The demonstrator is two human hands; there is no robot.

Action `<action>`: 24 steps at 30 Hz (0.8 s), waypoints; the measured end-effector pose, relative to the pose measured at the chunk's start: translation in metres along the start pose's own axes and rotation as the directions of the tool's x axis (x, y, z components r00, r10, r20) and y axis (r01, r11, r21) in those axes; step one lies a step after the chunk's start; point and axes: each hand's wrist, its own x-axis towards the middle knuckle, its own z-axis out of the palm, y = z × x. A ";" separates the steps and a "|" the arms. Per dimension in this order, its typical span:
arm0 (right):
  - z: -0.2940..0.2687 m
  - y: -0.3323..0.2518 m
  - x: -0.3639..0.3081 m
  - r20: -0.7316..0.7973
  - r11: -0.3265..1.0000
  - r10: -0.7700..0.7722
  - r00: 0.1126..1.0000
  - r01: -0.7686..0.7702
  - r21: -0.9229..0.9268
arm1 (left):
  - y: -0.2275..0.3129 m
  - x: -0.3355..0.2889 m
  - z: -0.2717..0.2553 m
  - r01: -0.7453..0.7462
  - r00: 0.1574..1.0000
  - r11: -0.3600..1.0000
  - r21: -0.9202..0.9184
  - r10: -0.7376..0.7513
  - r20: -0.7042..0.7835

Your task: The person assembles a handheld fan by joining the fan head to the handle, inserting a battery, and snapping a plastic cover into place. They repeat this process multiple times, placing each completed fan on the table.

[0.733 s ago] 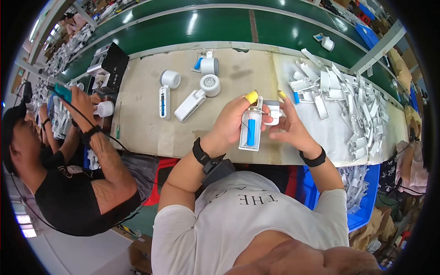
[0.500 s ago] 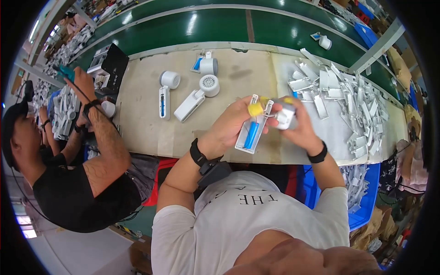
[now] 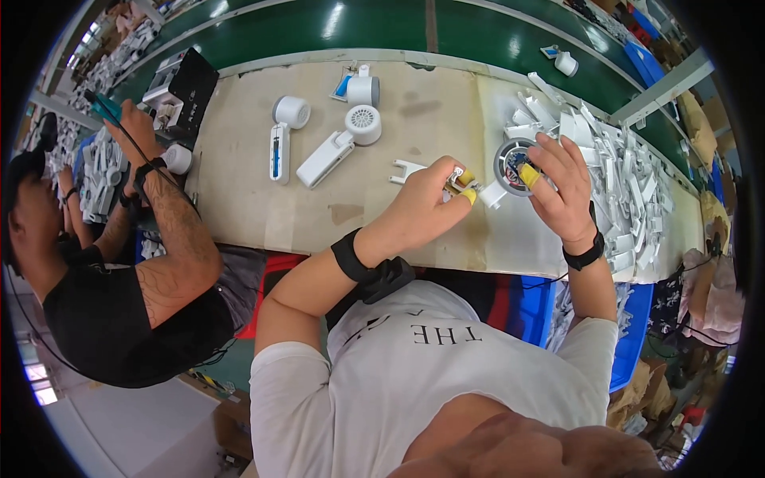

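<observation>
A round, grey-rimmed white plastic fan head (image 3: 508,159) is above the beige-covered table (image 3: 446,103), held between the thumb and loosely spread fingers of the right hand (image 3: 564,195), near a pronged white plastic handle piece (image 3: 404,169) pinched in the left hand (image 3: 426,199), with heaped white plastic casings (image 3: 637,191) rightward.

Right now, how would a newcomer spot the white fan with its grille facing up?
On the worktable, left of the left hand, lie three white fans. Your fan is nearest that hand; unlike its neighbours, it shows a round grille and no blue.

Green belt (image 3: 382,33) behind beige worktable (image 3: 239,211)
</observation>
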 end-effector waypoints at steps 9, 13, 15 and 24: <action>-0.005 -0.004 0.004 0.201 0.881 0.202 0.959 -0.267 0.390 | 0.003 0.001 -0.007 -0.073 0.997 0.950 0.304 0.079 -0.006; -0.012 0.006 0.009 0.454 0.524 0.250 0.855 -0.514 0.679 | 0.007 0.005 -0.008 -0.068 0.998 0.935 0.348 0.059 0.037; -0.015 0.007 0.016 0.503 0.441 0.232 0.833 -0.551 0.709 | 0.011 0.006 -0.004 -0.024 0.995 0.937 0.349 -0.011 0.098; -0.013 0.015 0.032 0.572 0.550 0.148 0.806 -0.548 0.630 | 0.007 0.011 0.002 -0.064 0.976 0.922 0.383 -0.022 0.216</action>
